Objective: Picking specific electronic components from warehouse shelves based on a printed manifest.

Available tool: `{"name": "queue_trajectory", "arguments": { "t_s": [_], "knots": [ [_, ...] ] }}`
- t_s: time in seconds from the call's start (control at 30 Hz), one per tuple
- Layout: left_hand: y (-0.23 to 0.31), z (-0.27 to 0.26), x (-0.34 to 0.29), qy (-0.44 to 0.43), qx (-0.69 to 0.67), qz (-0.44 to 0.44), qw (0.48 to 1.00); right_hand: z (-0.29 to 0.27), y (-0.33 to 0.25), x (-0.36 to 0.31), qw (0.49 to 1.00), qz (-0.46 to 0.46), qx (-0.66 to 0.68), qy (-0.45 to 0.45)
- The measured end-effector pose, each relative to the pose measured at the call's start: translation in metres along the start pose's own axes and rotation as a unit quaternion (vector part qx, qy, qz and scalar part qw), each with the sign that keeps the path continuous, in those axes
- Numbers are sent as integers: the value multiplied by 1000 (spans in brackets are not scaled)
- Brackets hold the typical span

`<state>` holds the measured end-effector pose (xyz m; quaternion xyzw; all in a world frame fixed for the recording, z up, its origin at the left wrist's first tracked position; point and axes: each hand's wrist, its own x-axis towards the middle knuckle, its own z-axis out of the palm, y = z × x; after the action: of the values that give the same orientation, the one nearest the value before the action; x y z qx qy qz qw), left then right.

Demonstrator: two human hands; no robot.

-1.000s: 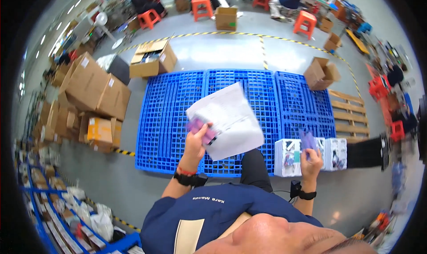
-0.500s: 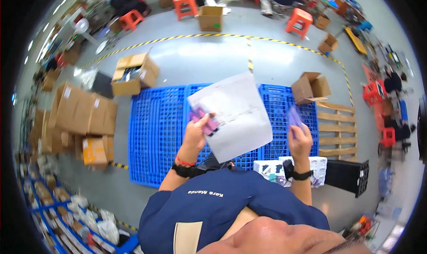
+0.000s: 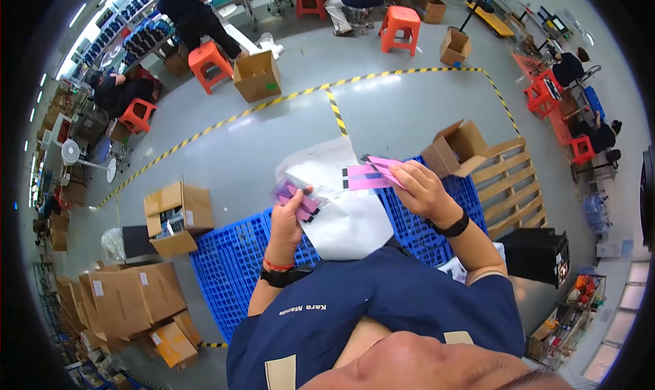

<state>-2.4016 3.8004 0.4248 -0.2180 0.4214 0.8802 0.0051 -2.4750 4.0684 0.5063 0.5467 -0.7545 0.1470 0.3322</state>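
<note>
My left hand (image 3: pixel 286 219) is closed, its thumb pressing several flat pink-purple strips with black ends (image 3: pixel 308 208) against a large white paper sheet (image 3: pixel 348 229). The sheet hangs in front of my body, with a glossy, blurred area near its upper part. My right hand (image 3: pixel 431 195) pinches more flat pink strips with black ends (image 3: pixel 365 177), fanned slightly apart over the sheet's right edge. What kind of part the strips are, I cannot tell.
Blue plastic pallets (image 3: pixel 235 270) lie below my hands. An open carton (image 3: pixel 456 148) stands by a wooden pallet (image 3: pixel 512 178) at right. Another open carton (image 3: pixel 179 216) and stacked cartons (image 3: pixel 129 298) are at left. Red stools (image 3: pixel 400 30) and seated people are farther off.
My right hand has come inward and up, bringing its strips over the sheet. The view has turned, so the surroundings shift. My left hand still holds the sheet and strips.
</note>
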Motion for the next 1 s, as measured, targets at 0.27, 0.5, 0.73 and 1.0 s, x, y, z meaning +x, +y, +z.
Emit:
{"name": "queue_trajectory", "arguments": {
  "t_s": [0.27, 0.5, 0.73, 1.0],
  "knots": [
    [29, 0, 172, 18, -19, 22, 999, 53, 120, 3, 965, 258, 23, 50],
    [92, 17, 296, 150, -56, 103, 982, 143, 277, 40, 909, 404, 39, 99],
    [131, 1, 437, 188, -96, 119, 970, 252, 407, 64, 921, 375, 61, 81],
    [176, 5, 679, 171, -106, 155, 967, 398, 580, 65, 906, 416, -11, 81]
  ]
}}
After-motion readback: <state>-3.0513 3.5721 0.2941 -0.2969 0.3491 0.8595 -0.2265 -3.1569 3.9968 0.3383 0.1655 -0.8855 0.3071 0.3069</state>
